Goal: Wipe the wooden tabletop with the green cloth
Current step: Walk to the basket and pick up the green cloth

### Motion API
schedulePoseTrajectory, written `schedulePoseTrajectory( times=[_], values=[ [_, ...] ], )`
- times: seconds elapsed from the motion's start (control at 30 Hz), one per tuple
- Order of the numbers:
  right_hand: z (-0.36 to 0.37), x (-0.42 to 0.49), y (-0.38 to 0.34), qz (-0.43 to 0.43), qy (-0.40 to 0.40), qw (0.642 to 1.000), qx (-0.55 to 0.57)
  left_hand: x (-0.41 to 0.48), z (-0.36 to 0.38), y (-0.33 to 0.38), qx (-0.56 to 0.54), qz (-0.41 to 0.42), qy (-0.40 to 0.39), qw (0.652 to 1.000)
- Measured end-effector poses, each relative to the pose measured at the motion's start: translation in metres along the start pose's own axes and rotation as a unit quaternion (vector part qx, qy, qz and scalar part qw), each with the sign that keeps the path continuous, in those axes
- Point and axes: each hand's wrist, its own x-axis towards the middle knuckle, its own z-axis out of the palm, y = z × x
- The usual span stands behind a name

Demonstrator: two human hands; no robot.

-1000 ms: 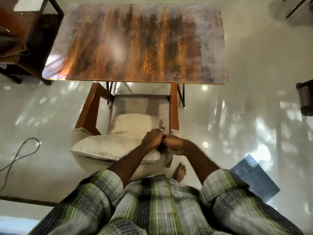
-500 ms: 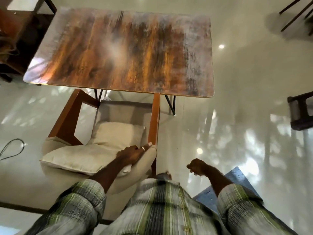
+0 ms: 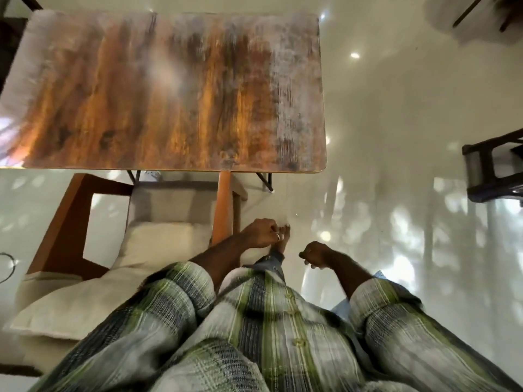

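Since half a second ago, the left hand point(image 3: 260, 232) has been lifted off the padded back of the armchair point(image 3: 169, 202) and is now seen over the floor point(image 3: 396, 137), just right of the chair's right wooden arm point(image 3: 225, 205). The right hand point(image 3: 317, 253) has been brought nearer to it, and a gap is left between the two. The table is also seen larger and closer than before.

Two hands are counted. On both the fingers are curled inward into loose fists, and nothing is seen gripped in either, though both are blurred. One ring point(image 3: 278, 236) is worn on the left hand. One bare foot point(image 3: 283, 241) is seen just beyond and below the left hand.

One wooden tabletop point(image 3: 169, 91) is found in the upper left of the view, well apart from both hands, its surface streaked orange-brown and hazed grey toward its right side. Two thin black table legs point(image 3: 264, 181) are seen under its near edge.

One armchair is tucked against that near edge, with two wooden arms and one pale pillow point(image 3: 165, 240) on its seat. Two plaid sleeves point(image 3: 169, 301) are seen at the bottom. One dark stool point(image 3: 492, 171) is placed at the right edge, and one cable point(image 3: 10, 268) lies at the left edge.
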Motion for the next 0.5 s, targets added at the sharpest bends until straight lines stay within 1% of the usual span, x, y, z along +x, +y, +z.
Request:
schedulePoseTrajectory(
  times=[0.1, 0.17, 0.23, 0.3, 0.37, 0.43, 0.5],
  values=[
    [-0.048, 0.018, 0.007, 0.017, -0.004, 1.0, -0.013, 0.041, -0.008, 0.024, 0.036, -0.004, -0.072, 0.997],
    [-0.081, 0.03, 0.009, 0.019, -0.006, 0.999, -0.032, 0.069, -0.016, 0.038, 0.046, -0.002, -0.093, 0.995],
    [-0.115, 0.035, 0.008, 0.022, -0.001, 0.999, -0.035, 0.092, -0.029, 0.058, 0.046, -0.002, -0.1, 0.994],
    [-0.15, 0.036, 0.0, 0.023, 0.011, 1.0, -0.012, 0.116, -0.042, 0.077, 0.046, -0.001, -0.114, 0.992],
    [-0.183, 0.039, -0.005, 0.026, 0.036, 0.999, 0.012, 0.136, -0.056, 0.098, 0.042, 0.019, -0.125, 0.991],
    [-0.216, 0.049, -0.002, 0.024, 0.055, 0.998, 0.029, 0.158, -0.071, 0.121, 0.035, 0.032, -0.118, 0.992],
    [-0.243, 0.057, 0.003, 0.014, 0.056, 0.998, 0.038, 0.177, -0.085, 0.142, 0.035, 0.039, -0.106, 0.993]
  ],
)
